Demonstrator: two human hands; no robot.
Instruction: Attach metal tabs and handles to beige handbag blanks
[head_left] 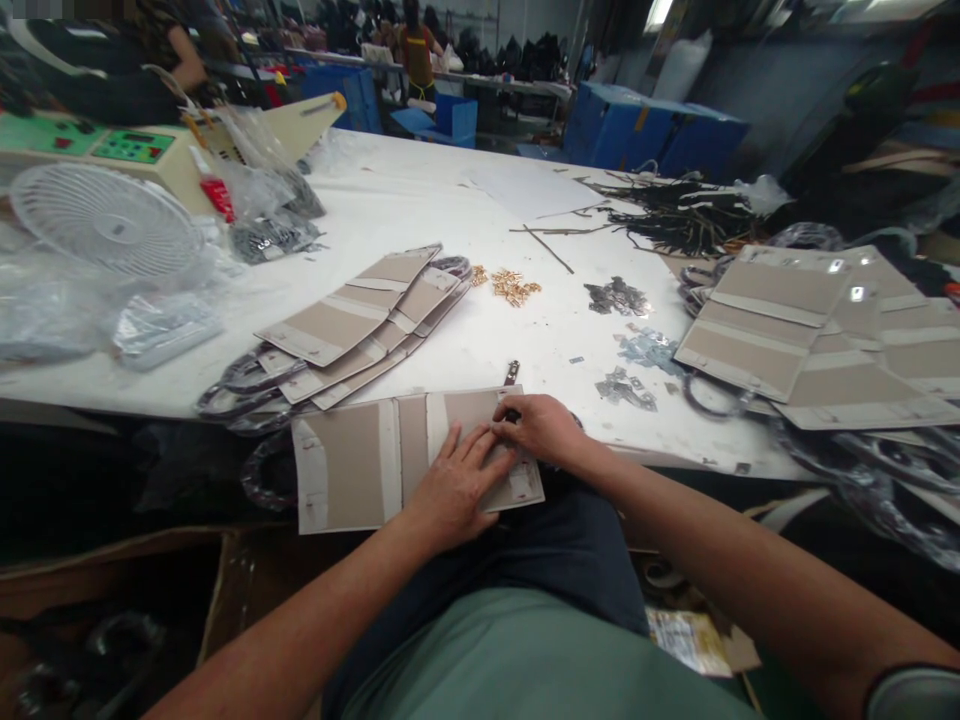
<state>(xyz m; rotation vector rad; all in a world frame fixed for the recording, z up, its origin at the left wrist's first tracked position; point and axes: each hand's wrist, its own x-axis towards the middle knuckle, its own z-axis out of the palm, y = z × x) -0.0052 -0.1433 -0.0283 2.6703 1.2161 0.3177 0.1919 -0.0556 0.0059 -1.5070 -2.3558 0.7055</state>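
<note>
A flat beige bag panel with pale strips (352, 460) rests across my lap against the table's front edge. My left hand (461, 490) lies on it with the fingers stretched out, pressing its right part. At the panel's upper right, my right hand (544, 425) is closed in a pinch over a small dark spot; whatever is between the fingertips is too small to make out. Just beyond that edge a dark metal-tipped tab (512, 372) sticks up. Farther along the table are small gold-coloured fittings (514, 288) and thin grey metal plates (619, 297).
Stacked panels with plastic-wrapped handles lie at the left (352, 310) and the right (772, 320). A white fan (105, 220) and clear plastic bags stand far left. Dark strips (690, 215) are heaped at the back right. Other people are in the background.
</note>
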